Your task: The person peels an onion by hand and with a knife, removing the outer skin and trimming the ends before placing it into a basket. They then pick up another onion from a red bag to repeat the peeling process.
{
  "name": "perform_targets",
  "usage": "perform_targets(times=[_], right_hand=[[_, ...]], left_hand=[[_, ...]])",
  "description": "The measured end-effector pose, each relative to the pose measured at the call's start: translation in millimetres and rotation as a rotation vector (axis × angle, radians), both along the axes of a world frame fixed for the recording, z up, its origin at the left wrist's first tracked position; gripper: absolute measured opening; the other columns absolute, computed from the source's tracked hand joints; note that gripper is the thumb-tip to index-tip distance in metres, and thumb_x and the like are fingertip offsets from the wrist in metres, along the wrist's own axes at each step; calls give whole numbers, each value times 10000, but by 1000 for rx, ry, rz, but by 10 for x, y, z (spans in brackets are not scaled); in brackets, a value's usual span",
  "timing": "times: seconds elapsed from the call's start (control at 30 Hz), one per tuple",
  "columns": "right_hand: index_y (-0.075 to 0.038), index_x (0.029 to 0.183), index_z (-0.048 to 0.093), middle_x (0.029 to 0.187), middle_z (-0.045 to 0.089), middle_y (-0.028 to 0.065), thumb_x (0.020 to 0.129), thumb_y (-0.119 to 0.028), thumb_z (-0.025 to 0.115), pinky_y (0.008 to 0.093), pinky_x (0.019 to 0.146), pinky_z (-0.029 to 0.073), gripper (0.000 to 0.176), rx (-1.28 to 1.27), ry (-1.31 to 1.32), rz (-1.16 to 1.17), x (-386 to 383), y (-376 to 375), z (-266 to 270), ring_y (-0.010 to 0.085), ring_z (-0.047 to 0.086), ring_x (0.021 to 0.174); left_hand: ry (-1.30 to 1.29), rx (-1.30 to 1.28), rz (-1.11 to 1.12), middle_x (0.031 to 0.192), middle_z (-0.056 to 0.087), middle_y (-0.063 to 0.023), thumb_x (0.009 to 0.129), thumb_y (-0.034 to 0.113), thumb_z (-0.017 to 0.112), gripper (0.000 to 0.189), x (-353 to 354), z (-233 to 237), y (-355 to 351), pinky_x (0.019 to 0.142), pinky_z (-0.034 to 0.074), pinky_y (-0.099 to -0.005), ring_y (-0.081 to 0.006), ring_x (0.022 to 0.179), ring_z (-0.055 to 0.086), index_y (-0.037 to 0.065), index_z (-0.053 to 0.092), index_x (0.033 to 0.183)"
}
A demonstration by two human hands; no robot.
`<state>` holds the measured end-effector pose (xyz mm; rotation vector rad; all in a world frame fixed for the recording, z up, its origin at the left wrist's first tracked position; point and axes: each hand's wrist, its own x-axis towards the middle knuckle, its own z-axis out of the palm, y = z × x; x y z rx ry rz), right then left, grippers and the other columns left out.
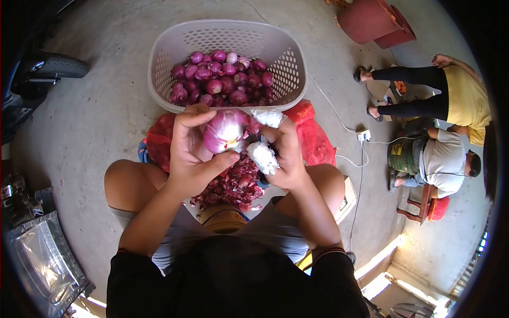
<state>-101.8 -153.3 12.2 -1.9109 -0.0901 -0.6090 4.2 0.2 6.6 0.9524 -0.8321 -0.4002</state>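
Observation:
My left hand (192, 146) is closed around a large red onion (225, 131), its fingers behind and thumb in front. The onion shows purple and white layers, with its pale end towards me. Against its right side is my right hand (283, 151), fingers curled. White wrapping (262, 157) covers its thumb and index fingertip. A dark red piece of onion skin (253, 126) shows at the wrapped index fingertip, apparently pinched there. Below both hands lies a heap of onion skins (233, 185), over a yellowish container (222, 219) between my legs.
Ahead stands a grey perforated basket (228, 27) holding many red onions (228, 79). Red mesh sacks (313, 138) lie behind my hands. Cables cross the floor to an outlet box (363, 135). Two people (442, 164) are at right, near reddish tubs (368, 21). A wheel (61, 65) is at left.

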Motion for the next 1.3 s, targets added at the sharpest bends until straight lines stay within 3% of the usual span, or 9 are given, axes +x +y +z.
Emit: perform_targets(times=[0.4, 0.5, 0.67, 0.77, 0.87, 0.93, 0.97, 1.07, 1.3], right_hand=[[0, 1239, 411, 1140, 556, 100, 833, 40, 550, 279, 891, 414, 431, 245, -9, 128, -8, -110, 125, 162, 553, 1044], [3, 1234, 414, 1121, 563, 100, 837, 31, 554, 277, 889, 415, 422, 317, 36, 77, 18, -123, 141, 159, 558, 1034], [-6, 1230, 435, 1118, 564, 89, 866, -3, 551, 269, 863, 432, 381, 265, 268, -66, 31, -181, 155, 153, 570, 1006], [-5, 1240, 414, 1081, 573, 81, 874, -5, 543, 265, 844, 436, 388, 174, 93, -143, 78, -173, 171, 148, 571, 988], [-8, 1255, 378, 1041, 589, 103, 860, -35, 584, 279, 801, 457, 446, 318, 4, -65, 4, -59, 158, 157, 600, 908], [-2, 1259, 361, 982, 608, 122, 851, -50, 606, 312, 686, 488, 478, 89, 21, -39, -13, -53, 88, 171, 632, 809], [-3, 1256, 351, 885, 624, 139, 824, -90, 641, 351, 584, 490, 527, -68, -43, -66, 27, -4, 72, 230, 655, 706], [-9, 1180, 383, 752, 616, 169, 729, -196, 705, 427, 511, 483, 585, -321, 1, -88, 26, 3, -43, 375, 611, 599], [-1, 1173, 367, 724, 602, 169, 729, -180, 694, 441, 508, 484, 580, -337, 101, -111, -9, 71, 31, 385, 608, 592]], left_hand=[[-16, 53, -16, 1209, 376, -128, 737, -23, 672, 582, 7, -5, 14, 973, 404, -380, -232, 1142, 468, 56, 375, 1231], [74, -10, -86, 1237, 356, -113, 695, -78, 696, 596, -4, 8, 24, 998, 353, -343, -180, 1177, 395, 48, 420, 1209], [168, -51, -103, 1252, 354, -115, 697, -88, 678, 622, 2, 17, 59, 983, 397, -359, -201, 1185, 425, 49, 385, 1229], [236, -8, -80, 1236, 388, -108, 726, -80, 646, 613, 15, 77, 64, 968, 430, -381, -215, 1153, 476, 56, 354, 1248], [354, 30, -92, 1233, 428, -94, 745, -99, 608, 609, 0, 99, 42, 981, 416, -411, -216, 1160, 481, 80, 339, 1261], [418, 18, -84, 1181, 440, -87, 751, -94, 624, 612, -27, 92, 10, 935, 438, -351, -182, 1108, 504, 71, 322, 1257], [449, 12, -81, 1155, 446, -84, 754, -91, 633, 614, -33, 92, 4, 912, 448, -321, -165, 1081, 516, 67, 314, 1254], [413, 28, -57, 1164, 445, -82, 753, -94, 641, 626, -41, 89, 11, 901, 444, -306, -158, 1079, 513, 77, 304, 1252], [376, 14, -50, 1182, 444, -90, 760, -90, 648, 623, -61, 80, -9, 927, 423, -305, -161, 1082, 510, 80, 308, 1253]])
